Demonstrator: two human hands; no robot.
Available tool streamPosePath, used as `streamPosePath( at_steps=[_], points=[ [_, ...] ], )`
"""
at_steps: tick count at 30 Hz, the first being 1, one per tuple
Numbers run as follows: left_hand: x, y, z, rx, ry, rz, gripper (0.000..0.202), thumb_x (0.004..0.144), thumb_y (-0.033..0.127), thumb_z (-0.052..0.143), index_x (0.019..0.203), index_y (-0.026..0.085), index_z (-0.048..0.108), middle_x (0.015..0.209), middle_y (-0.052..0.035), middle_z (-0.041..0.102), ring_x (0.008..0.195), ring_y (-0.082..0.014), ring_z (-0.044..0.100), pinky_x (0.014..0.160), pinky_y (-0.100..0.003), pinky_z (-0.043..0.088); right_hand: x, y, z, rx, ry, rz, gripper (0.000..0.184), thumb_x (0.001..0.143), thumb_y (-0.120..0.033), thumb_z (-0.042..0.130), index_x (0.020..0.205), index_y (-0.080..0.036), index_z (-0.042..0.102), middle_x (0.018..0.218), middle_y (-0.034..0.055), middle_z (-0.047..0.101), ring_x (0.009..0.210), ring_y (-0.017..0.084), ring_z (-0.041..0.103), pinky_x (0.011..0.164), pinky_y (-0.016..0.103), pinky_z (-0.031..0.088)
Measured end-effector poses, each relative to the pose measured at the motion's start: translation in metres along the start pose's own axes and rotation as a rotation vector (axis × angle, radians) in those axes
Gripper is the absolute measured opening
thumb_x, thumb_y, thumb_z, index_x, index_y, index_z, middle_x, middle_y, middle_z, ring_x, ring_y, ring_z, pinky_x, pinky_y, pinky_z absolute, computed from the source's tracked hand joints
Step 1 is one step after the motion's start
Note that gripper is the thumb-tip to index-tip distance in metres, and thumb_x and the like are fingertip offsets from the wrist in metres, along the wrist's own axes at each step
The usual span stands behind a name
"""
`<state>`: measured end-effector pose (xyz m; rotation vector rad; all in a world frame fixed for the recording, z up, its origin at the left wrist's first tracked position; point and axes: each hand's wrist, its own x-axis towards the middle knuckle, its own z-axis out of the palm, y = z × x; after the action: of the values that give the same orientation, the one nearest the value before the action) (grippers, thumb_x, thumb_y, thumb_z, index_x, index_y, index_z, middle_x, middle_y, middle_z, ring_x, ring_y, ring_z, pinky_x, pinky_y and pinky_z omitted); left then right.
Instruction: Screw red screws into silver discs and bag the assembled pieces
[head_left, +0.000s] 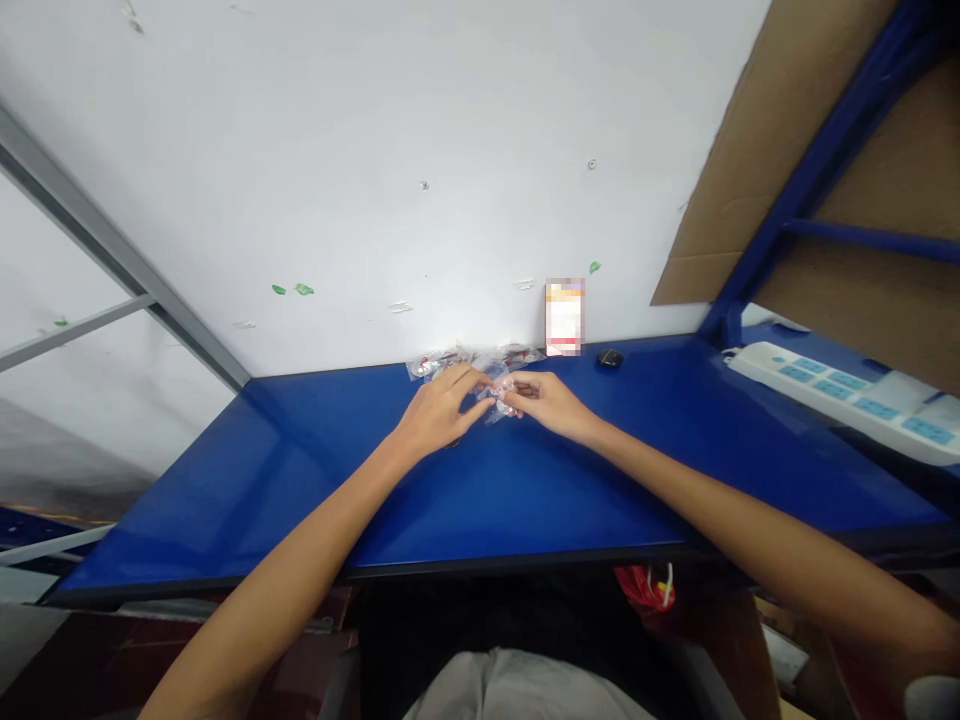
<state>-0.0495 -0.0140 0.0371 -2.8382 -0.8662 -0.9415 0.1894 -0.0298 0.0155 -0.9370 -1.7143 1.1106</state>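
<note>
Both my arms reach forward over a blue table (525,490). My left hand (439,408) and my right hand (544,398) meet near the table's far edge, fingers pinched together on a small clear plastic packet (498,392) held between them. Just behind the hands, against the white wall, lies a pile of several similar clear packets (469,360) with red and white contents.
A small card or box (564,318) stands against the wall right of the pile, with a small dark round object (609,357) beside it. A white power strip (847,395) lies at the right under a blue shelf frame with cardboard (757,150). A red bag (645,585) hangs below the table.
</note>
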Motion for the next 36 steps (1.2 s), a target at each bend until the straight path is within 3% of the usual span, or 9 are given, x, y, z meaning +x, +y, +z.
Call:
streamPosePath(
  at_steps=[7, 14, 20, 26, 30, 33, 36],
  points=[
    [-0.001, 0.013, 0.01, 0.2, 0.017, -0.051, 0.023, 0.106, 0.038, 0.058, 0.118, 0.019, 0.064, 0.112, -0.0116, 0.073, 0.102, -0.0278, 0.071, 0.077, -0.036, 0.056, -0.001, 0.005, 0.004, -0.097, 0.025, -0.026, 0.031, 0.096, -0.05, 0.069, 0.089, -0.02, 0.073, 0.075, 0.0018, 0.071, 0.07, 0.018, 0.066, 0.07, 0.031, 0.052],
    [-0.005, 0.021, 0.021, 0.238, -0.002, -0.128, 0.018, 0.106, 0.026, 0.051, 0.098, 0.02, 0.066, 0.09, -0.0094, 0.072, 0.087, -0.0254, 0.069, 0.069, -0.034, 0.05, -0.005, 0.002, 0.008, -0.412, 0.12, -0.129, 0.022, 0.095, -0.034, 0.063, 0.076, -0.022, 0.063, 0.072, -0.0007, 0.067, 0.067, 0.017, 0.058, 0.066, 0.029, 0.042],
    [-0.006, 0.027, 0.022, 0.305, 0.051, -0.179, 0.011, 0.101, 0.021, 0.056, 0.093, 0.021, 0.065, 0.086, -0.0091, 0.071, 0.081, -0.0256, 0.068, 0.064, -0.033, 0.044, -0.007, -0.001, 0.013, -0.608, 0.24, -0.066, 0.019, 0.086, -0.024, 0.064, 0.07, -0.023, 0.053, 0.068, -0.0019, 0.064, 0.063, 0.016, 0.055, 0.063, 0.03, 0.036],
    [-0.004, 0.034, 0.027, 0.346, 0.028, -0.18, 0.015, 0.105, 0.035, 0.058, 0.1, 0.021, 0.063, 0.093, -0.0104, 0.073, 0.083, -0.0269, 0.068, 0.06, -0.034, 0.043, -0.007, 0.0, 0.015, -0.459, 0.188, -0.122, 0.02, 0.087, -0.023, 0.06, 0.072, -0.024, 0.047, 0.067, -0.0034, 0.058, 0.063, 0.015, 0.052, 0.063, 0.029, 0.036],
    [-0.004, 0.036, 0.03, 0.354, -0.005, -0.157, 0.013, 0.105, 0.028, 0.056, 0.096, 0.022, 0.063, 0.09, -0.0099, 0.071, 0.086, -0.0269, 0.068, 0.063, -0.035, 0.045, -0.006, 0.001, 0.017, -0.431, 0.231, -0.137, 0.019, 0.086, -0.023, 0.061, 0.075, -0.025, 0.045, 0.069, -0.0034, 0.057, 0.064, 0.015, 0.053, 0.065, 0.029, 0.04],
    [-0.005, 0.039, 0.033, 0.355, 0.008, -0.102, 0.015, 0.103, 0.021, 0.055, 0.092, 0.021, 0.064, 0.088, -0.0105, 0.071, 0.09, -0.0279, 0.067, 0.067, -0.037, 0.047, -0.006, 0.003, 0.019, -0.325, 0.237, -0.125, 0.013, 0.087, -0.024, 0.062, 0.09, -0.026, 0.05, 0.075, -0.0035, 0.064, 0.067, 0.017, 0.061, 0.067, 0.029, 0.045],
    [-0.006, 0.04, 0.035, 0.363, 0.041, -0.09, 0.015, 0.1, 0.019, 0.056, 0.089, 0.021, 0.066, 0.085, -0.0106, 0.071, 0.09, -0.0275, 0.066, 0.063, -0.036, 0.047, -0.007, 0.004, 0.019, -0.246, 0.203, -0.11, 0.021, 0.086, -0.026, 0.065, 0.103, -0.026, 0.052, 0.075, -0.0042, 0.068, 0.068, 0.018, 0.064, 0.069, 0.029, 0.048]
  ],
)
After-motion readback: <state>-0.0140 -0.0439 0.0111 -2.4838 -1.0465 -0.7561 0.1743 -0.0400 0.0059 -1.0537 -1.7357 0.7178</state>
